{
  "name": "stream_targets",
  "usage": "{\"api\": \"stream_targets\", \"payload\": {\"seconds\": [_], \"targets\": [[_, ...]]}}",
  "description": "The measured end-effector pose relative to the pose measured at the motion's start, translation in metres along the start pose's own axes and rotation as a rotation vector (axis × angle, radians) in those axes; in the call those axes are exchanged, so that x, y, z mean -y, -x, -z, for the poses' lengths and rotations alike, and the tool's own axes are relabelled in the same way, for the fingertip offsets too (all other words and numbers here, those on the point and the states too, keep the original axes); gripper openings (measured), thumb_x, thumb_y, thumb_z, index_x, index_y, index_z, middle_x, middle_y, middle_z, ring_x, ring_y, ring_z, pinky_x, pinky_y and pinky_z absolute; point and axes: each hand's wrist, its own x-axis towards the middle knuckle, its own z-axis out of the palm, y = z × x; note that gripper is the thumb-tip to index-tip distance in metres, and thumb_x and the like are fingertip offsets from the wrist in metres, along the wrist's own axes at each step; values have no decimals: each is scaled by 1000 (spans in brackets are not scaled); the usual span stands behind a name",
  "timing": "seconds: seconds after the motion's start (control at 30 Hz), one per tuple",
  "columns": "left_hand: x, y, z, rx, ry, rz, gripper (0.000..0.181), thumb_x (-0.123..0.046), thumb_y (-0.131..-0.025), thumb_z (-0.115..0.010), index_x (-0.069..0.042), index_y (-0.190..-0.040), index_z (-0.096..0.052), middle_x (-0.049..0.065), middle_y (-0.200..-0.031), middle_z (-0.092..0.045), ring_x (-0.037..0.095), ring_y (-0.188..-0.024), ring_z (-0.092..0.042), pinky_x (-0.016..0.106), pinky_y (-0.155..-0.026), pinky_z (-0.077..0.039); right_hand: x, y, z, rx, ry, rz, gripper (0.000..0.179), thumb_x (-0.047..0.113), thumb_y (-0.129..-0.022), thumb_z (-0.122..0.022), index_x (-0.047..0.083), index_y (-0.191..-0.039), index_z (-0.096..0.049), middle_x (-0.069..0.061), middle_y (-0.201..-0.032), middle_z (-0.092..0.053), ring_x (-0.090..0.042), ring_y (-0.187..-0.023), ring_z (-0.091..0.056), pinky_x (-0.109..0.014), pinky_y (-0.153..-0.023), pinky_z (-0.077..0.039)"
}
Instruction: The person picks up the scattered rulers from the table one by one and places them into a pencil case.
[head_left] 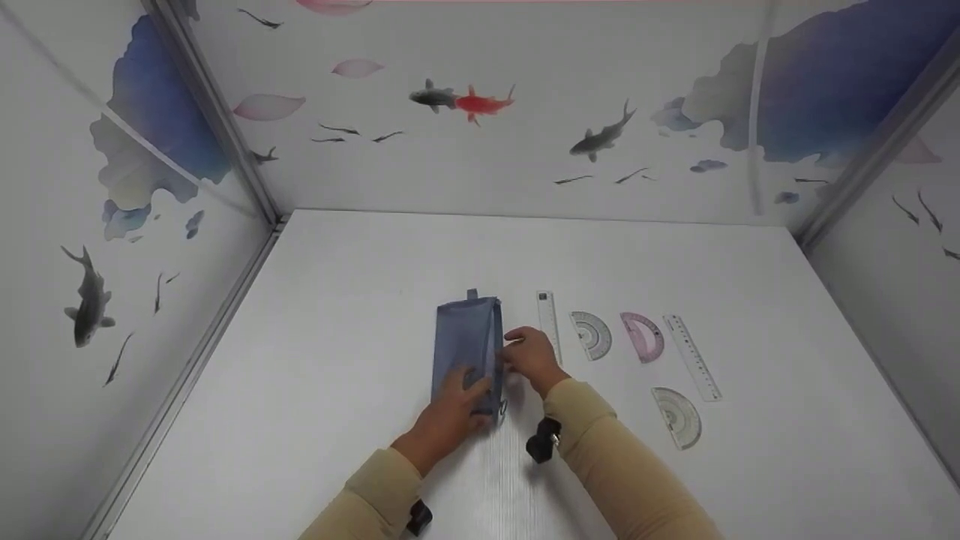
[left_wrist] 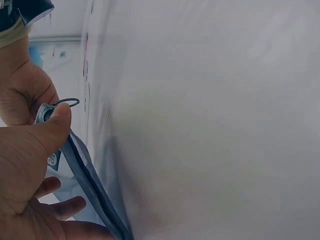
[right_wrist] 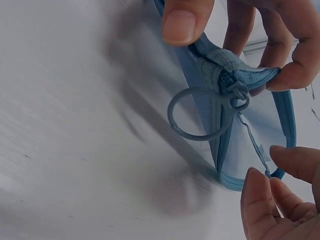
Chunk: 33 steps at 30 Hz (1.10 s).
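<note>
One blue zippered pouch [head_left: 465, 334] extends lengthwise ahead of the gripping left hand [head_left: 450, 409]; right hand [head_left: 534, 360] pinches its adjacent edge

The left forearm [head_left: 367, 495] and right forearm [head_left: 630, 472] are angling inward over the bench [head_left: 337, 300]. The left hand [head_left: 448, 409] is gripping, thumb [left_wrist: 52, 131] opposing its other fingers [left_wrist: 70, 207]; the right hand [head_left: 534, 356], nearer the bench's far edge, is pinching between thumb and fingertips [right_wrist: 256, 187].

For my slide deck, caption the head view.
A person's left hand and right hand handle a blue pouch beside two rulers and three protractors on a white table.
</note>
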Motion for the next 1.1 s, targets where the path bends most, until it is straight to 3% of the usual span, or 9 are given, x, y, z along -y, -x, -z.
{"api": "stream_targets", "payload": {"seconds": [0.5, 1.1], "targets": [[-1, 1, 0, 9, 22, 20, 55, -21, -86, -74, -13, -135, -49, 24, -139, -33, 40, -124, -43, 45, -87, -51, -4, -1, 5, -10, -16, 38, 34, -1, -81, -67, -10, -113, -59, -17, -91, -67, -20, -76, -63, -34, -68, -56], [1, 1, -1, 7, 15, 19, 55, -23, -87, -73, -15, -135, -48, 23, -139, -34, 38, -122, -47, 42, -85, -53, 2, 7, 20, 4, -57, 65, 34, 2, -85, -68, -8, -116, -57, -14, -93, -63, -27, -86, -65, -33, -70, -55]]}}
